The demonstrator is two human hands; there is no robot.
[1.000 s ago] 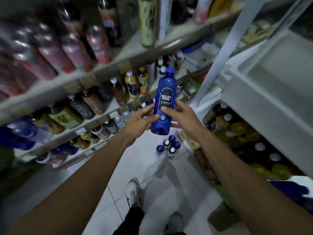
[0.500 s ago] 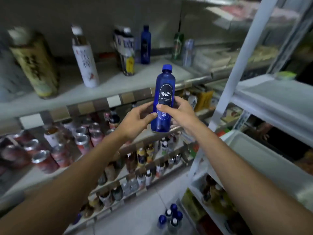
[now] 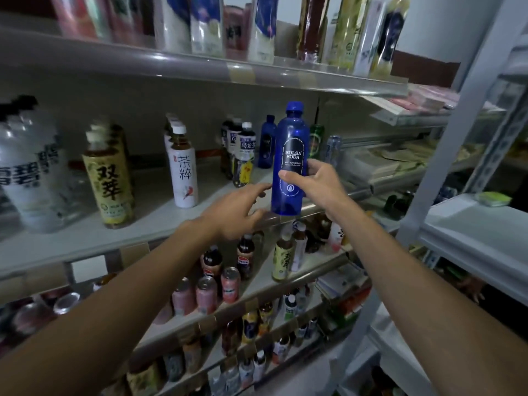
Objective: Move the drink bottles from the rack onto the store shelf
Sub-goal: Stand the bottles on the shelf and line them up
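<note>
Grips bottle [image 3: 290, 144] upright in right hand [image 3: 317, 181], above shelf [image 3: 154, 212] front edge, not yet set down. Holds left hand [image 3: 237, 212] released, fingers straight, beside bottle's base. Could catch base on shelf lip, or topple rear bottle [image 3: 267, 142] by pushing too deep.

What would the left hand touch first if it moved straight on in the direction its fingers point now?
Most likely the blue soda bottle, low on its side. The left hand points its open fingers up and right at it, while the right hand grips the bottle. Depth is hard to judge.
</note>
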